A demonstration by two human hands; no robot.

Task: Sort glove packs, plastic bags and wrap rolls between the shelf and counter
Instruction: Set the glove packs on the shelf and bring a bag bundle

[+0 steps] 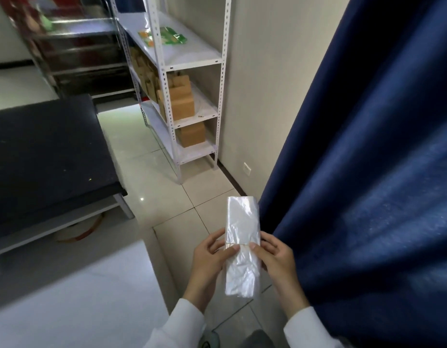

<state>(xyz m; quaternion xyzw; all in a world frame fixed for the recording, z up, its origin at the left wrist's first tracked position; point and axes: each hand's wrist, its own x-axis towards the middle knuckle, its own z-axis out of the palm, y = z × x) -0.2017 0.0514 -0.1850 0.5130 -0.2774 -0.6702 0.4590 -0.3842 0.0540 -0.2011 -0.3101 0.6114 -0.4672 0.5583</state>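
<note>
Tiled floor point(152, 156), white shelf point(192, 56) by wall, dark surface point(49, 156) leftward. Pack of plastic bags point(242, 244) held upright above floor, clamped between left hand point(210, 259) and right hand point(275, 259).

White shelf point(192, 60), green packs point(171, 37)

— We have only one view, worn on the head, looking forward and steeply down; the left hand point(209, 257) and right hand point(276, 258) sit close below it.

— Beyond the hands we see the white shelf point(192, 59), perhaps blurred at the far end.
</note>
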